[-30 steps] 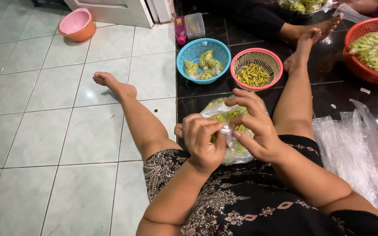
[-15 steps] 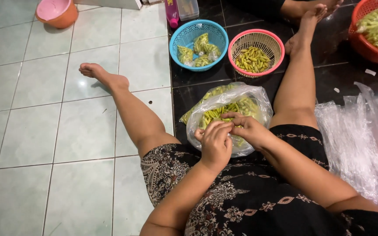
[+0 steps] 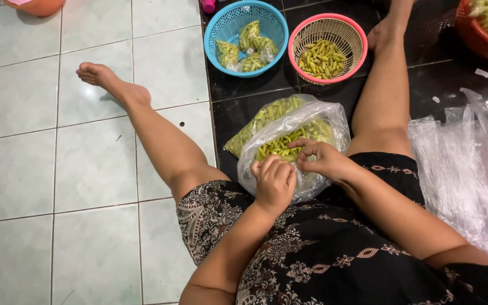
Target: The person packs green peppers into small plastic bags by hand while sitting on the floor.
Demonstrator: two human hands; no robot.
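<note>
While the person sits with legs spread on the tiled floor, the left hand (image 3: 275, 183) and right hand (image 3: 320, 159) pinch shut on the clear bag of green chilies (image 3: 295, 141) between the thighs.

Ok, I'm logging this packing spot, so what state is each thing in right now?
Clear bag of green chilies: filled, mouth gathered under both hands.
Left hand: closed on the bag's plastic.
Right hand: pinching the bag's mouth.
Second chili bag: filled, lying flat behind.
Blue basket: holds packed bags.
Pink basket: holds loose chilies.
Empty plastic bags: piled, crumpled.
</note>
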